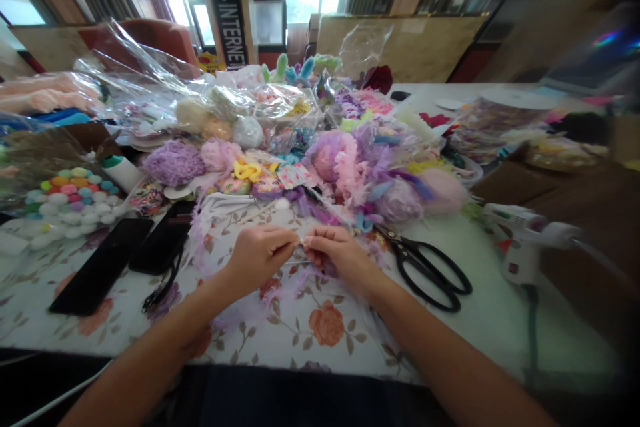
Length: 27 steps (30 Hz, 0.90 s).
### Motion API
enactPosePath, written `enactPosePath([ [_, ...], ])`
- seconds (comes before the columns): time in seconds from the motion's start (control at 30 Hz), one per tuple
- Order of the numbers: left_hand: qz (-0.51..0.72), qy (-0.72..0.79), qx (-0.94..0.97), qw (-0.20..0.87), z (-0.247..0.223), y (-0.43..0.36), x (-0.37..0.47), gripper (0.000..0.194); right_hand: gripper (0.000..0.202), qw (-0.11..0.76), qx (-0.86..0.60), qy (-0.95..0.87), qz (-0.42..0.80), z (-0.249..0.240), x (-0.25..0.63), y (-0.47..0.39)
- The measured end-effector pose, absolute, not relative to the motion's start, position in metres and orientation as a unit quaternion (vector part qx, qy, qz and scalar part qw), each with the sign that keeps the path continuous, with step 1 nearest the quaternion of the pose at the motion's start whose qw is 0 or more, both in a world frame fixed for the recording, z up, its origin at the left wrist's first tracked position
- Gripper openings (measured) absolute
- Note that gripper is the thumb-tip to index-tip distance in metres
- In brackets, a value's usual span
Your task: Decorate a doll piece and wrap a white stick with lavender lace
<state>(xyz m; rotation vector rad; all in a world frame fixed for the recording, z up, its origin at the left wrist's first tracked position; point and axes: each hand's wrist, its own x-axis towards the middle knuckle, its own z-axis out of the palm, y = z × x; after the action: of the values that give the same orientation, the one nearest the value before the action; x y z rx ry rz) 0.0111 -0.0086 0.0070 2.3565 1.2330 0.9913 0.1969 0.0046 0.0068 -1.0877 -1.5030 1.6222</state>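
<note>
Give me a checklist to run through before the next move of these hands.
1. Left hand and right hand both visible: ok, fingers brought together.
2. Small pale piece gripped securely: cannot tell, fingers hide most of it.
3. Scissors out of both hands: ok, lying to the right.
4. Glue gun out of both hands: ok.
5. Glue gun cool: cannot tell.
6. Clear space beyond the hands: not ok, pink fluffy yarn and other materials crowd it.

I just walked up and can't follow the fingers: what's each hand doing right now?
Left hand: closed in a pinch; what it holds is too small to tell.
Right hand: fingers curled close beside it; its hold is unclear.
</note>
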Motion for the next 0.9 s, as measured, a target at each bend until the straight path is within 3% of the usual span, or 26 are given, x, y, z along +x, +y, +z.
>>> enactPosePath([
  [0.07,0.347,0.430,0.823,0.132,0.005,-0.008,0.012,0.025,0.024,0.324,-0.410,-0.508,0.685,0.006,0.197,0.006],
  [0.13,0.350,0.451,0.807,0.152,0.004,-0.006,0.012,0.025,0.026,0.341,-0.403,-0.540,0.656,0.006,0.198,0.007],
  [0.3,0.355,0.496,0.750,0.256,0.004,-0.002,0.009,0.029,0.011,0.427,-0.382,-0.768,0.287,0.001,0.202,0.012],
  [0.37,0.358,0.501,0.735,0.284,0.004,-0.002,0.009,0.029,0.014,0.439,-0.333,-0.822,0.141,-0.002,0.203,0.013],
  [0.53,0.354,0.493,0.715,0.346,0.006,-0.003,0.011,0.029,0.016,0.408,-0.242,-0.880,-0.019,-0.006,0.206,0.015],
  [0.63,0.356,0.475,0.717,0.366,0.007,-0.004,0.010,0.027,0.018,0.395,-0.233,-0.888,-0.008,-0.004,0.207,0.013],
  [0.73,0.354,0.459,0.752,0.314,0.007,-0.005,0.010,0.025,0.019,0.398,-0.266,-0.875,0.067,-0.002,0.203,0.009],
  [0.9,0.379,0.407,0.827,0.083,0.003,-0.009,0.014,0.023,0.027,0.389,-0.412,-0.718,0.403,0.002,0.193,0.001],
])
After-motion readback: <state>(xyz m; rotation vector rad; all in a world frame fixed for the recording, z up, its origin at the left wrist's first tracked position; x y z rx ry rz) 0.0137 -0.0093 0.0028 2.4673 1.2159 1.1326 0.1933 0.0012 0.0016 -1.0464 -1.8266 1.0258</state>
